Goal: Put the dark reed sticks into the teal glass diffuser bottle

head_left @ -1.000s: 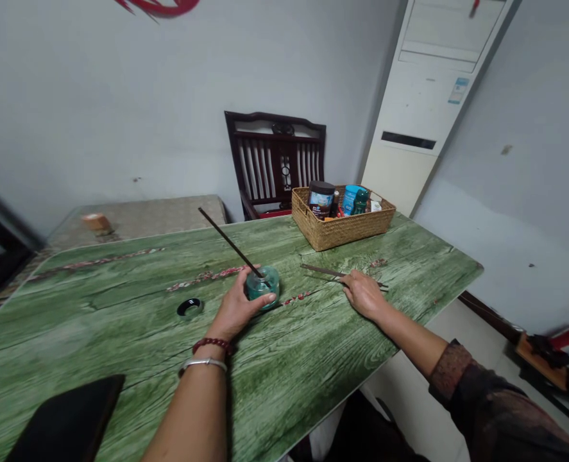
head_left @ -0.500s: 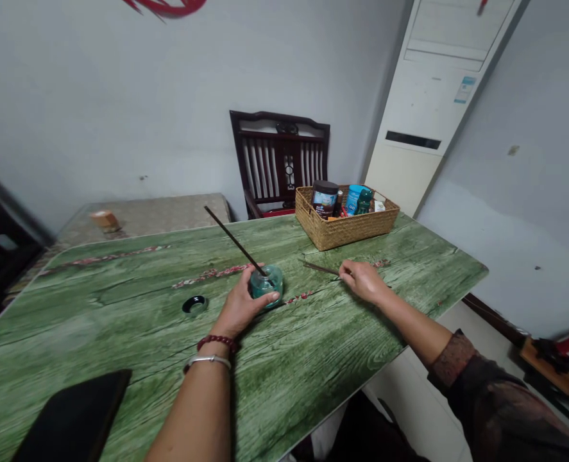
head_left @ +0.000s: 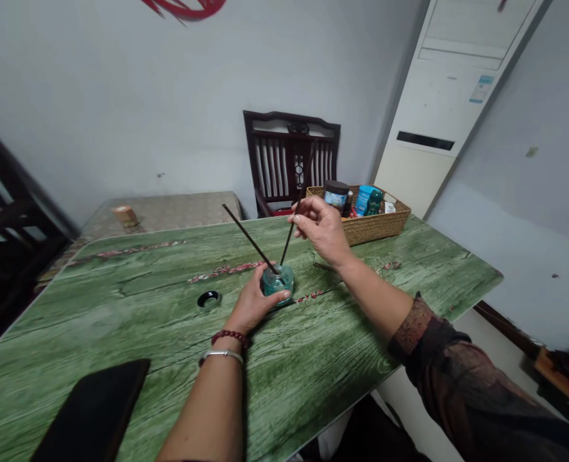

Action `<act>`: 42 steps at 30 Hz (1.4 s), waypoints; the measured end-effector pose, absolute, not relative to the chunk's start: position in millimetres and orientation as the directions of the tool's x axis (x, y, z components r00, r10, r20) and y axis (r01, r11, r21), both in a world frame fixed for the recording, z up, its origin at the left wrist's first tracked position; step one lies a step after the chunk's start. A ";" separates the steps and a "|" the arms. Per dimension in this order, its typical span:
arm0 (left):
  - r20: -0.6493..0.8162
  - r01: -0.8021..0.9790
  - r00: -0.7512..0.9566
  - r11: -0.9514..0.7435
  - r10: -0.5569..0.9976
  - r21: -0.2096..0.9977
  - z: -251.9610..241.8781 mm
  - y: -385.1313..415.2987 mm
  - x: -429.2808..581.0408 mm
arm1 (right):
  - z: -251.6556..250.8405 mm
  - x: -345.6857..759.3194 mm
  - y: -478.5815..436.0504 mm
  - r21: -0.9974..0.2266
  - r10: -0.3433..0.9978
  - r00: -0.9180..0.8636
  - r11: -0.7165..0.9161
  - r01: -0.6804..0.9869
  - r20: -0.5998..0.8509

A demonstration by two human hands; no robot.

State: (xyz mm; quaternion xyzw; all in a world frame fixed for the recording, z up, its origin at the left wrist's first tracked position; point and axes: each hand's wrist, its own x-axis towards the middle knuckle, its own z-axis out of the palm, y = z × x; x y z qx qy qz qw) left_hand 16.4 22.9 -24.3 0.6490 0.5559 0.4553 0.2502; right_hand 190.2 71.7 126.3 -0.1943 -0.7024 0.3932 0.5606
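Left hand (head_left: 258, 300) firmly wraps teal glass jar (head_left: 278, 284) holding dark stick (head_left: 248, 239); right hand (head_left: 320, 230) pinches second stick (head_left: 288, 244) upright, just above the jar's mouth.

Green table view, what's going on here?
A person's left hand grips a small teal glass jar on a green wood-grain table, with a thin dark stick leaning out of its mouth. The right hand holds a second thin dark stick in its fingertips, the lower end at the jar's mouth. A black ring lies nearby on the table, and a wicker basket sits behind.
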 end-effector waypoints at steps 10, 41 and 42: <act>0.307 0.498 -0.042 -0.246 0.951 0.831 -20.6 21.5 17.7 | 82.1 162.0 94.0 -0.730 0.718 -0.379 0.668 0.142 0.584; 0.300 0.555 -0.059 -0.219 0.952 0.803 -15.5 21.6 17.3 | -30.7 346.9 62.8 -0.101 0.857 -0.345 0.411 0.906 0.383; 0.296 0.555 -0.064 -0.213 0.953 0.804 -15.2 21.3 17.6 | -31.1 347.3 62.3 -0.104 0.857 -0.342 0.409 0.907 0.386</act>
